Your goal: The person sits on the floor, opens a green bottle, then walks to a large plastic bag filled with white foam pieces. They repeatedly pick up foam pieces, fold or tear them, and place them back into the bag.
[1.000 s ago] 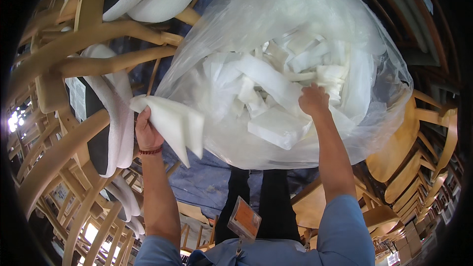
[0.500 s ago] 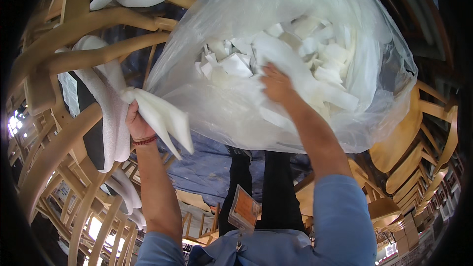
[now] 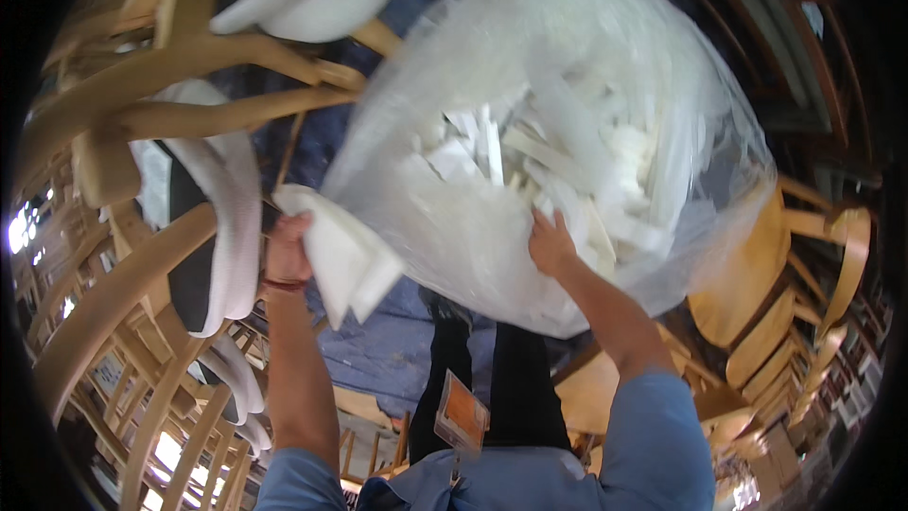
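The left hand's grip [image 3: 287, 251] is closed on a folded white foam sheet [image 3: 342, 260] held just beside the big clear plastic bag [image 3: 454, 227] of foam scraps, while the right hand [image 3: 550, 244] presses flat against the bag's underside, fingers spread and holding nothing. To my eye, steadying the bag well means keeping that palm broad under its sagging weight. Wooden chair frames [image 3: 142, 123] with white cushions [image 3: 232, 218] crowd close on the left.

foam scraps [image 3: 558, 170] in bag [image 3: 681, 255], wooden chairs [image 3: 142, 123] left and right
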Tool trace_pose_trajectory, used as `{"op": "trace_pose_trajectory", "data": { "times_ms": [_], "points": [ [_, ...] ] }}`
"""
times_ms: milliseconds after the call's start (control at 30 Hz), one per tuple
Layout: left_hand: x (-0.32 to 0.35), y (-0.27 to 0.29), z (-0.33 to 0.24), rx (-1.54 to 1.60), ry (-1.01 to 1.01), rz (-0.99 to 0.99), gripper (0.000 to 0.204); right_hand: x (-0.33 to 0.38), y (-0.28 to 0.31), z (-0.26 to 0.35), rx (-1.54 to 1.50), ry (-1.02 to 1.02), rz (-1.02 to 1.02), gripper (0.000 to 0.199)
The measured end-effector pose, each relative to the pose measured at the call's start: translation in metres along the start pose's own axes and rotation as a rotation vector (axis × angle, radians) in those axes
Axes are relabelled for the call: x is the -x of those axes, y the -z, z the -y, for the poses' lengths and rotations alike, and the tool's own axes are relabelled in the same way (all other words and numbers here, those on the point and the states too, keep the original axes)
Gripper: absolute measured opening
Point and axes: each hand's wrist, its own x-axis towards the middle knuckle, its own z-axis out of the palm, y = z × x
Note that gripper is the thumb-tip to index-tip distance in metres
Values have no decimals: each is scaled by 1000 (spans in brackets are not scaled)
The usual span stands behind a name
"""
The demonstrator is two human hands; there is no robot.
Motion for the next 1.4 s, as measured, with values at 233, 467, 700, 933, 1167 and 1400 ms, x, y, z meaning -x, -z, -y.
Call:
{"op": "trace_pose_trajectory", "data": {
  "times_ms": [233, 467, 700, 933, 1167, 1400],
  "points": [
    [52, -37, 14, -528, 49, -232, 19, 6, 71, -19, -848, -86, -385, 24],
    [165, -63, 0, -944, 5, -115, 42, 47, 96, -21, -721, -276, -888, 34],
    [286, 15, 25, -1058, -154, -328, 49, 96, 144, 28, -886, -319, -634, 39],
    [451, 133, 110, -548, -249, -569, 44, 94, 205, 205, -476, 255, -293, 36],
    [639, 222, 220, -287, -443, -1031, 59, 185, 262, 596, -761, 713, 416, 47],
    [768, 285, 275, 166, -630, -1335, 54, 271, 228, 864, -350, 1051, 771, 26]
  ]
}}
